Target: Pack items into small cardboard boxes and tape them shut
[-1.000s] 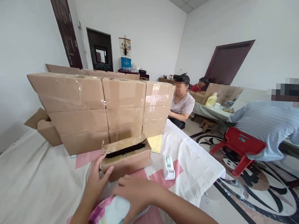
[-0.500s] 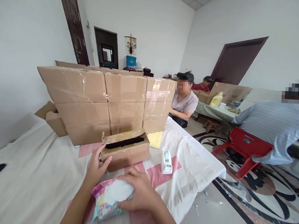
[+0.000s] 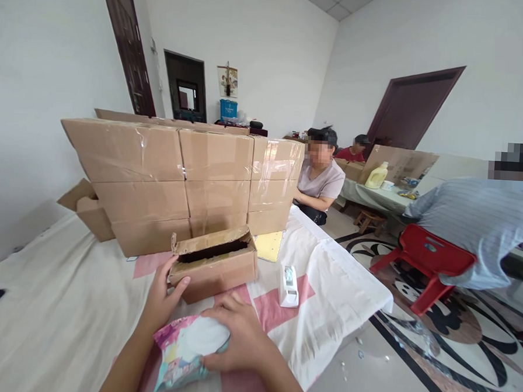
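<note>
A small cardboard box (image 3: 216, 277) with a slit-like opening along its top lies on the cloth-covered table. Around its left end is my left hand (image 3: 163, 290), thumb on the near face and fingers at the far side. My right hand (image 3: 239, 335) grips a soft pack of wipes (image 3: 182, 355), pink and turquoise with a white lid, just in front of the box. The thumb presses on the pack's right side; the fingers reach over its far edge. To the right rests a white object like a tape dispenser (image 3: 289, 288).
Stacked, taped cardboard boxes (image 3: 217, 155) form a wall behind the small box. Beside them lies a yellow sheet (image 3: 268, 246). One person (image 3: 321, 178) crouches past the table; another sits on a red chair (image 3: 438, 252) at right. The table's right edge (image 3: 350, 335) drops to the floor.
The whole view has shifted slightly, so everything sits a little further left. Both hands keep their places on the box and the pack of wipes.
</note>
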`<move>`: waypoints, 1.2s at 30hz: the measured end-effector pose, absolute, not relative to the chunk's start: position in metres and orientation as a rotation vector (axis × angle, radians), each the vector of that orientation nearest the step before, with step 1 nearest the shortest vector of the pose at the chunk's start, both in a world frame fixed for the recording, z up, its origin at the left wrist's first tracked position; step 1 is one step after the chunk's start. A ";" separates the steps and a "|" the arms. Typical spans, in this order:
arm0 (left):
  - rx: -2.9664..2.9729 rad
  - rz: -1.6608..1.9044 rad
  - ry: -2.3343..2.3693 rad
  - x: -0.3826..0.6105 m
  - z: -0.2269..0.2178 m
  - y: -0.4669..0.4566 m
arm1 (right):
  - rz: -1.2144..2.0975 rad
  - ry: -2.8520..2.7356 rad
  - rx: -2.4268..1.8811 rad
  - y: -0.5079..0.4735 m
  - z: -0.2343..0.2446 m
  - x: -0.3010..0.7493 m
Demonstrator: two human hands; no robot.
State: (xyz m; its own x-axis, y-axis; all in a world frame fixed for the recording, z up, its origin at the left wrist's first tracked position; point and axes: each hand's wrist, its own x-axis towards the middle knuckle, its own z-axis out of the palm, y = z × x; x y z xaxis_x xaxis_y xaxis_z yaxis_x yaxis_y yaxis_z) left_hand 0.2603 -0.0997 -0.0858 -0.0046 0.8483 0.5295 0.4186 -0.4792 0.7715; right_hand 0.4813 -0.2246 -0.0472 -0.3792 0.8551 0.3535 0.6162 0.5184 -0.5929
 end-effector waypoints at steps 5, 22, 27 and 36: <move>1.871 1.484 1.330 0.261 -0.083 -0.101 | 0.466 -2.127 -1.162 -0.223 -0.050 0.482; 1.850 1.463 1.316 0.260 -0.085 -0.100 | 0.496 -2.106 -1.169 -0.224 -0.050 0.482; 1.877 1.481 1.298 0.259 -0.088 -0.098 | 0.495 -2.105 -1.183 -0.224 -0.051 0.482; 1.882 1.457 1.299 0.258 -0.089 -0.099 | 0.508 -2.089 -1.175 -0.225 -0.050 0.483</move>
